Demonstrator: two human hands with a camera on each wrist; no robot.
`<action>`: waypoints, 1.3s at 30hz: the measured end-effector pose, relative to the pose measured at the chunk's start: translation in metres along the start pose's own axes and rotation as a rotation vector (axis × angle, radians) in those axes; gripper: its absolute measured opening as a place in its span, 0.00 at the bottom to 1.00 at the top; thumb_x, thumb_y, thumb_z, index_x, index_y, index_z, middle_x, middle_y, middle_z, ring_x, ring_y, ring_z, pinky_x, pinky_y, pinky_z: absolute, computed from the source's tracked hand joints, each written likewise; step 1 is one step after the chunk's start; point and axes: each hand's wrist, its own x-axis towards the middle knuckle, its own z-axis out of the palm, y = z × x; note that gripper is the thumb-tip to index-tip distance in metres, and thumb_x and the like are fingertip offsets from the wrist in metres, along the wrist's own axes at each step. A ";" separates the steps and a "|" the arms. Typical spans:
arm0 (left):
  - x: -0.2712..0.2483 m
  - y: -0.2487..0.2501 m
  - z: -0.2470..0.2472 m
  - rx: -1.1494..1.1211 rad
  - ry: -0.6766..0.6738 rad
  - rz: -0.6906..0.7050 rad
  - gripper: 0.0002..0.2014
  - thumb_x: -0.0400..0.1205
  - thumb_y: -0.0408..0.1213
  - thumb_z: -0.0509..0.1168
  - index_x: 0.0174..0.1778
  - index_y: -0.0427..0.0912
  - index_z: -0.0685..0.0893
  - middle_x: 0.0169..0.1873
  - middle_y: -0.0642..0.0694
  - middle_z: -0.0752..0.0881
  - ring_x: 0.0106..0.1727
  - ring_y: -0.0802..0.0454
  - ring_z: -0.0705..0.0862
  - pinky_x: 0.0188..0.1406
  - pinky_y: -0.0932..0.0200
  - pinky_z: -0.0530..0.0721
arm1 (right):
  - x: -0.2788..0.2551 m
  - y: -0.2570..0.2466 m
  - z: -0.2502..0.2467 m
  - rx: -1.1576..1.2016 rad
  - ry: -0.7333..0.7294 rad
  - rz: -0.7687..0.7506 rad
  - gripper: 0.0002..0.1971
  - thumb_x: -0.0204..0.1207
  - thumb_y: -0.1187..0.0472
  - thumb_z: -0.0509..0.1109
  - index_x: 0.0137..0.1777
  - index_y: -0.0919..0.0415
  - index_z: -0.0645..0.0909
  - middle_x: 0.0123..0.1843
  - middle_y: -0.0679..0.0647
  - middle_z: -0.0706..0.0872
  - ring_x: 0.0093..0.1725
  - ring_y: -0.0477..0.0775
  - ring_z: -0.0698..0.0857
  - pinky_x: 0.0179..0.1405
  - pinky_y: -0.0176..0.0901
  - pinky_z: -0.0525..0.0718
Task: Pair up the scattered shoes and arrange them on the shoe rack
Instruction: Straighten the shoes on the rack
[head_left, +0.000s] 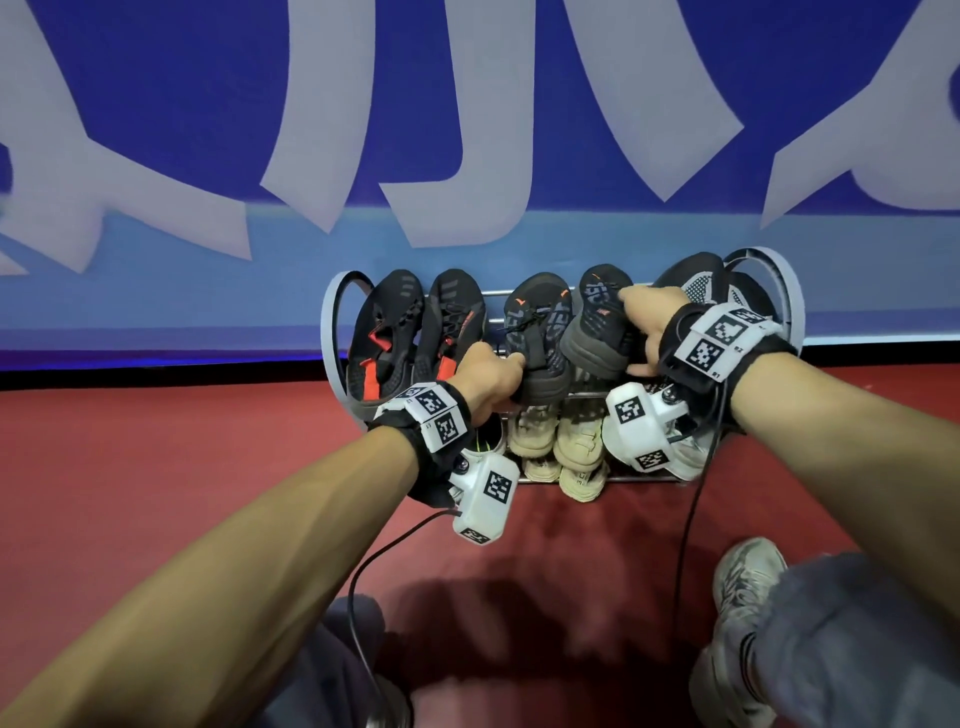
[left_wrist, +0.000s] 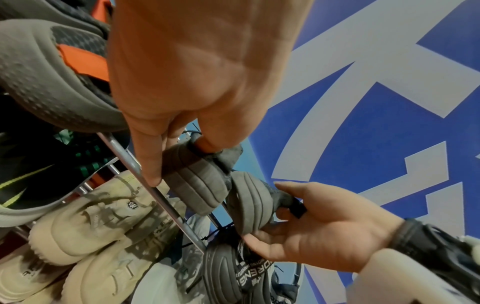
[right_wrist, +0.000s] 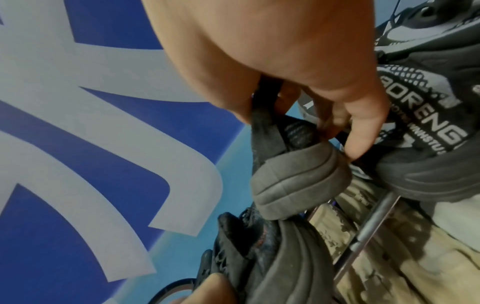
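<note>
Hands hold a pair of dark grey shoes at the top tier of the shoe rack: left hand pinches the left shoe by its heel, right hand grips the right shoe likewise. Beige shoes sit on the lower tier, black-and-orange shoes at top left.

- A shoe rack stands against the wall, on the floor.
- Upper tier: two shoe pairs at left, a third at right.
- Lower tier: another pair beneath.
</note>
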 end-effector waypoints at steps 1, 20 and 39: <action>-0.002 0.001 0.003 -0.012 -0.011 0.005 0.14 0.85 0.36 0.65 0.62 0.30 0.82 0.54 0.32 0.89 0.46 0.38 0.92 0.39 0.37 0.93 | 0.001 0.002 0.002 -0.012 0.002 0.010 0.20 0.79 0.56 0.72 0.70 0.57 0.80 0.64 0.55 0.85 0.57 0.60 0.85 0.51 0.60 0.83; -0.009 -0.004 -0.004 0.552 0.083 0.186 0.10 0.87 0.36 0.58 0.46 0.33 0.78 0.54 0.31 0.86 0.56 0.33 0.85 0.46 0.53 0.79 | 0.005 0.017 0.030 -0.660 0.010 -0.365 0.03 0.74 0.72 0.67 0.41 0.67 0.81 0.42 0.61 0.81 0.43 0.59 0.81 0.40 0.41 0.74; 0.006 -0.009 0.008 0.707 0.134 0.129 0.23 0.85 0.30 0.61 0.75 0.24 0.67 0.72 0.26 0.76 0.71 0.30 0.79 0.66 0.43 0.81 | 0.024 0.027 0.018 -0.893 0.230 -0.339 0.17 0.80 0.63 0.68 0.66 0.69 0.79 0.75 0.68 0.70 0.70 0.71 0.76 0.71 0.55 0.77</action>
